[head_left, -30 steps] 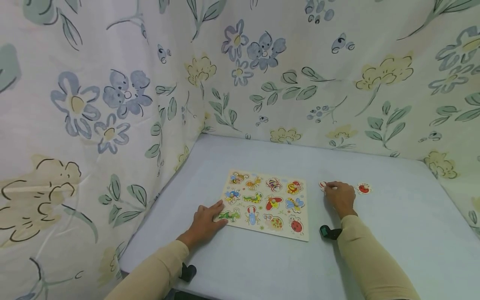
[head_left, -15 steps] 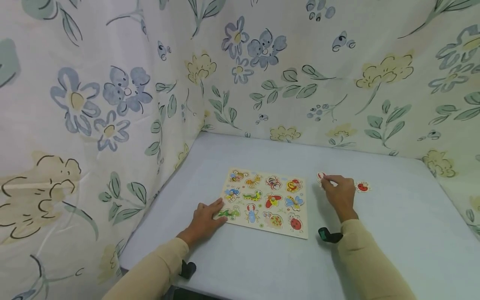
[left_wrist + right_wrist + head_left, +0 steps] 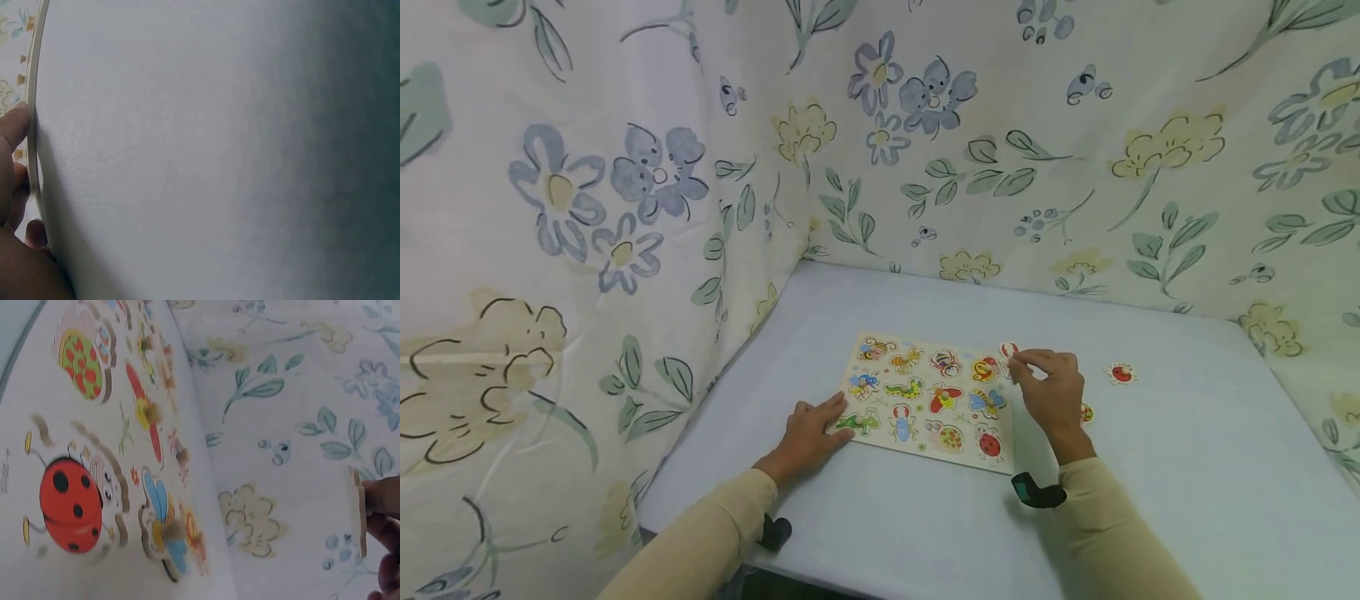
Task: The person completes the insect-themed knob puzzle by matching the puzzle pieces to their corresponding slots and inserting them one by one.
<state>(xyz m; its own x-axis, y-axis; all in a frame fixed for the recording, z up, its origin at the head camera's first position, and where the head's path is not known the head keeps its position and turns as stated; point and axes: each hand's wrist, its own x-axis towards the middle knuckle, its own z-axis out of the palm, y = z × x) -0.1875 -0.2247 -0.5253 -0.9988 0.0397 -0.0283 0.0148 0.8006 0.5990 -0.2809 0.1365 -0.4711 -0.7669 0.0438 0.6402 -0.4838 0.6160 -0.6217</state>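
Note:
My right hand [image 3: 1054, 396] pinches a puzzle piece [image 3: 1009, 350] with red pincers, like the stag beetle pictured on the board. It is held up just off the back right corner of the insect puzzle board [image 3: 925, 457]. The right wrist view shows the held piece edge-on, a thin pale slab [image 3: 358, 512] between fingertips. My left hand [image 3: 808, 437] rests at the board's front left corner, fingers on its left edge and thumb near the front edge. The left wrist view shows fingertips [image 3: 19, 122] touching the board's rim. The board's ladybug picture [image 3: 72, 506] lies flat, without a knob.
A loose ladybug piece [image 3: 1122, 373] lies on the white table [image 3: 1187, 467], right of my right hand. Another colourful piece [image 3: 1087, 413] shows partly behind that wrist. Several knobbed insect pieces, such as the blue-winged bee [image 3: 165, 522], sit in the board. Floral curtains [image 3: 1000, 167] enclose the table.
My right hand has lifted the stag beetle piece and carried it left toward the board, uncovering a piece on the table. The left hand and the board have stayed in place.

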